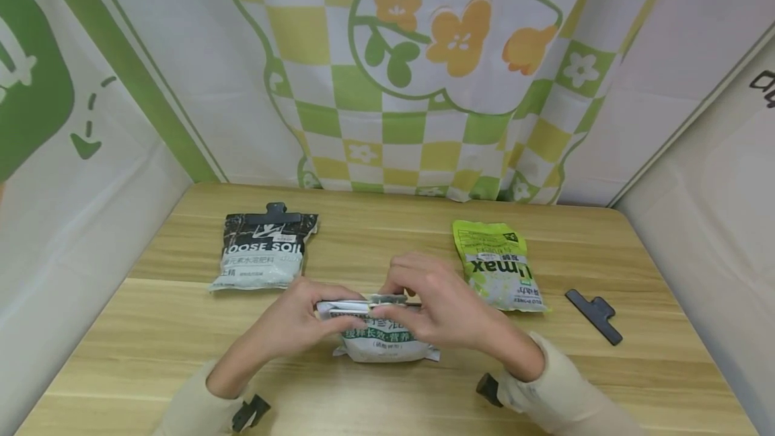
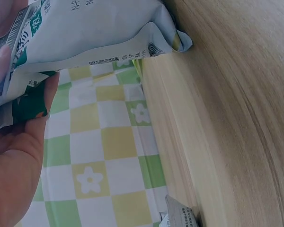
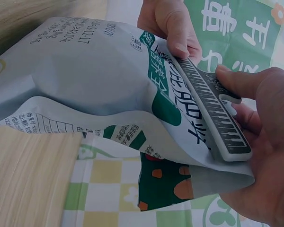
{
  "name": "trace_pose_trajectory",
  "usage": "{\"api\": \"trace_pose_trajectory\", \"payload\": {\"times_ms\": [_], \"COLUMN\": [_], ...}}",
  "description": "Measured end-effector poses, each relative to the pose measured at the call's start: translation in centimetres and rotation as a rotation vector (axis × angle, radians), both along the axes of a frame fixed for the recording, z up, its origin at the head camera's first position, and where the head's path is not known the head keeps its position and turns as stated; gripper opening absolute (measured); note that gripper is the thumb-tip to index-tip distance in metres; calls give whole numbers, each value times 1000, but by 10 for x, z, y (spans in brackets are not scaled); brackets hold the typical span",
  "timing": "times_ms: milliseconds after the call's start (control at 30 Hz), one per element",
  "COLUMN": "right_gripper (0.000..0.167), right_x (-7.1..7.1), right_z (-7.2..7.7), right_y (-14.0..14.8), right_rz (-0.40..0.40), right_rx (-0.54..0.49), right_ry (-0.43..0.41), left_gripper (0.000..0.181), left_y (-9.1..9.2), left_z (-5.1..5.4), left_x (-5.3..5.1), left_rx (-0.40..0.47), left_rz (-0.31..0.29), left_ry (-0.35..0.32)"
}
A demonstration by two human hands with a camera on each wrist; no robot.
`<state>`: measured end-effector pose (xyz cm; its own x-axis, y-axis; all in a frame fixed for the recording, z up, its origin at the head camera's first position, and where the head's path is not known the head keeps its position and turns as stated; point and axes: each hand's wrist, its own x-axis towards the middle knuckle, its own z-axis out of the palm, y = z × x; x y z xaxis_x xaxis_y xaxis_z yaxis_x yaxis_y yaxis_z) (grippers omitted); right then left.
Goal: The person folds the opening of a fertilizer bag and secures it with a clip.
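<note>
Pinching the white bag [image 1: 387, 344] with your left hand [image 1: 310, 315] and its clip [image 3: 209, 108] with your right hand [image 1: 445, 300], you could skew both if either grip slackens

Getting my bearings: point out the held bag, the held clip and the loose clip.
Held bag [image 3: 94, 71]: right wrist view, on its pale face.
Held clip [image 3: 215, 111]: right wrist view, on its dark bar.
Loose clip [image 1: 595, 317]: head view, on its bar.

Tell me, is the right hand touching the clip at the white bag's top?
Touching. The right wrist view shows the right hand with its thumb against the black handle of the clip.
</note>
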<state>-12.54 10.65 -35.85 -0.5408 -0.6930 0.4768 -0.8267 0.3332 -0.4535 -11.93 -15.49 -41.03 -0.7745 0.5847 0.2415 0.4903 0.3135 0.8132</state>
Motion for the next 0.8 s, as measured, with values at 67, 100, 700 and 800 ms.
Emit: {"api": "trace_pose_trajectory", "payload": {"times_ms": [67,100,700,800], "right_gripper": [17,19,99,95], "right_x": [1,2,4,2], "right_z": [1,1,-14,-27], "right_y": [0,1,73,82], "right_rz": [-11,-18,-151,-182], "right_rx": [13,19,172,223], "right_ry": [-27,-42,-500,-554], "left_gripper": [17,16,15,15], "left_y": [0,0,1,2], "left_z": [0,0,1,1], "left_x": [0,0,5,5], "left_rx": [-10,-17,-51,-50], "left_rz": [-1,2,8,15], "left_ry": [16,30,170,186]}}
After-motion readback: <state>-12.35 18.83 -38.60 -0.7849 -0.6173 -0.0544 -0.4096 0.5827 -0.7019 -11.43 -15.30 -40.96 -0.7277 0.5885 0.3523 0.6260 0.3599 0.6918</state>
